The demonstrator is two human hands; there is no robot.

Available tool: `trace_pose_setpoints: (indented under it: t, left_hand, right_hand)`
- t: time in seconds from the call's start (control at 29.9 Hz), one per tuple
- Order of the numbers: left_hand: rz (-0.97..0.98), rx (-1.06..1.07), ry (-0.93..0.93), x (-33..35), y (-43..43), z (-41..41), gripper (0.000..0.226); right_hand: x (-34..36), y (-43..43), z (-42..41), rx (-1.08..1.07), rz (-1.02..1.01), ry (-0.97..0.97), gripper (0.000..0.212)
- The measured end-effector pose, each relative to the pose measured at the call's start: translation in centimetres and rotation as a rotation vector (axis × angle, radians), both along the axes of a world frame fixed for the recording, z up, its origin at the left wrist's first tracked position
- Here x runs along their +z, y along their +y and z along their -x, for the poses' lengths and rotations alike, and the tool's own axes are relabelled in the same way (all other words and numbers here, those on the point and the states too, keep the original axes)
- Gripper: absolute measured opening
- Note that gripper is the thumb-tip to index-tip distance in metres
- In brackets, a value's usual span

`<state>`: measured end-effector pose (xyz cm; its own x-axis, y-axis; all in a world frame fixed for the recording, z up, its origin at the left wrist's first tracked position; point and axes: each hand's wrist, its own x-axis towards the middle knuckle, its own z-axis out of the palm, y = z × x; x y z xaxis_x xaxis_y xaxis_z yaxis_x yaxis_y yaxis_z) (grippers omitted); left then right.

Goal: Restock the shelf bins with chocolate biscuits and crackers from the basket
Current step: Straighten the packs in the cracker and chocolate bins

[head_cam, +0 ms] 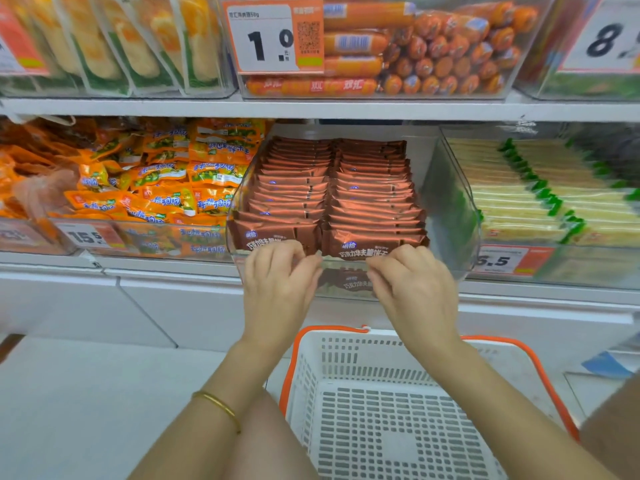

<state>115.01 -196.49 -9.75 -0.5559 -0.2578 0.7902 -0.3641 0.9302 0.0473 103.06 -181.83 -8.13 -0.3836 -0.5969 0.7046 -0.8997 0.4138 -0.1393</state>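
at the front lip of the middle shelf (173, 268), one clear bin (450, 206) sits forward of its neighbours and tips down toward the person, likely so the rows inside can be reached and squared up from above. the chocolate biscuit packets (329, 188) are in that bin, standing on edge in two rows side by side. i make it roughly fifteen to a row, though the back ones are packed too tight for an exact count. both hands are at the bin's front wall: the left hand (277, 285) has its fingers curled over the rim with the thumb against the outside, and the right hand (412, 289) does the same just beside it. whether the fingertips also touch the front packets i cannot tell. gripping at two points probably keeps the loaded bin level as it slides. one white basket (398, 344) with two orange handles sits below, near the person's knees, and no packets show in the part in view, so this bin looks about done. one bin to the right holds pale packets with green ends (519, 202), probably the crackers, also in two rows. four price tags have readable numbers, and one gold bangle (218, 407) sits on the left wrist.
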Motion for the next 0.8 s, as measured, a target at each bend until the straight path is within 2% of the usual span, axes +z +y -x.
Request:
trace_pose_setpoints:
  t: [0.07, 0.27, 0.43, 0.57, 0.8]
  left_hand:
    - [0.023, 0.032, 0.001, 0.1, 0.1, 0.5, 0.007]
    - [0.080, 0.090, -0.029, 0.4, -0.2, 1.7, 0.023]
    - [0.046, 0.091, -0.041, 0.0, -0.2, 1.8, 0.022]
    - [0.001, 0.111, -0.031, 0.0, -0.1, 2.0, 0.023]
    - [-0.026, 0.118, -0.038, 0.1, -0.8, 2.9, 0.022]
  right_hand:
    - [-0.6, -0.5, 0.5, -0.056, -0.002, 0.024, 0.012]
    - [-1.4, -1.2, 0.8, -0.145, 0.013, 0.064, 0.008]
    - [-1.5, -1.6, 0.6, -0.192, 0.036, 0.050, 0.006]
    - [-1.3, -1.8, 0.4, -0.203, 0.036, 0.016, 0.017]
    - [-1.3, -2.6, 1.1, -0.243, 0.025, 0.011, 0.018]
